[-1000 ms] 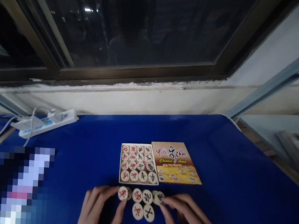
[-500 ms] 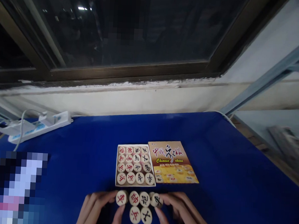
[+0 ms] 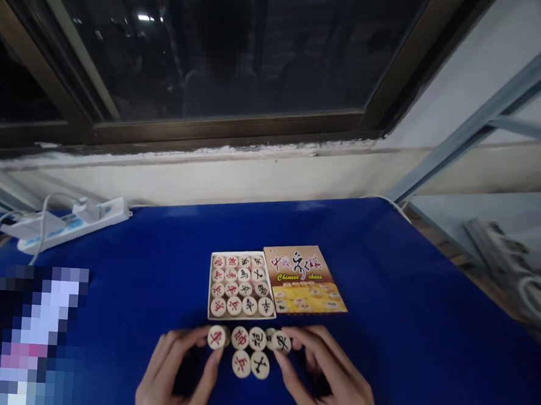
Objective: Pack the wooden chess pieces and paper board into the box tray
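My left hand pinches a round Chinese chess piece with a red character between thumb and forefinger. On the other side, my right hand grips a piece with a black character the same way. Other pieces lie partly hidden behind both held ones. Between my hands are a red-marked piece and a black-marked piece, with a red one and a black one in front. Just beyond sits a white box filled with rows of pieces.
The printed Chinese chess lid lies against the box's right side on the blue table. A white power strip with cables stands at the back left. A blurred-out object is at the left; a metal frame rises at the right.
The view has shifted, so the box, lid and pieces appear a little higher and further left. The right-hand piece sits slightly further out from the piece behind it. Both hands keep their pinch.
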`<state>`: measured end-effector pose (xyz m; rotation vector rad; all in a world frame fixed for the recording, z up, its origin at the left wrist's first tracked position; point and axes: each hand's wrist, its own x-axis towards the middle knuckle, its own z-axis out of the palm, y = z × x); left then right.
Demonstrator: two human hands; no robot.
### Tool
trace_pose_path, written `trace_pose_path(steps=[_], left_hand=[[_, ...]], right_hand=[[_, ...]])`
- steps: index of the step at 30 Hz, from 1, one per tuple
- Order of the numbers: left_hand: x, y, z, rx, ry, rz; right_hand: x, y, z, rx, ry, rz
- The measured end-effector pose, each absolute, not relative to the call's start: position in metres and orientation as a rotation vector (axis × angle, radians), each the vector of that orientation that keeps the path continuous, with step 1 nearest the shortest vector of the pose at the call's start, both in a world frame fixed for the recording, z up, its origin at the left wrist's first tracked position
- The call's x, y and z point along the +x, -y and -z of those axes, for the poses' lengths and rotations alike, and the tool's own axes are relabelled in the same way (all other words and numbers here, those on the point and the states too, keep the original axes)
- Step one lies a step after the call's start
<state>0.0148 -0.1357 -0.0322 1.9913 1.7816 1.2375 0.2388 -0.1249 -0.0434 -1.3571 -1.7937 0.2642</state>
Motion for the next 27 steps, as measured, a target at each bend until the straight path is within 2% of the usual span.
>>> trace_pose_path(steps=[5, 11, 16, 22, 27], left_hand=[[0.018, 0.129, 0.021, 1.932, -1.653, -1.149], [0.035, 0.106, 0.013, 2.033, -1.401, -1.273], [0.033, 0.103, 0.017, 2.215, -1.419, -1.215], [0.034, 0.107, 0.015, 2.13, -1.523, -1.201], [0.032, 0.109, 0.016, 2.224, -1.401, -1.184]], right_hand=[[0.232, 0.125, 0.03, -1.3, 1.736, -0.25], [0.212, 0.102, 0.019, -1.062, 1.791, -0.199], [0.21, 0.098, 0.026, -1.079, 1.809, -0.221], [0.213, 0.103, 0.027, -1.112, 1.782, -0.27], [0.211, 0.104, 0.025, -1.039, 1.838, -0.3]])
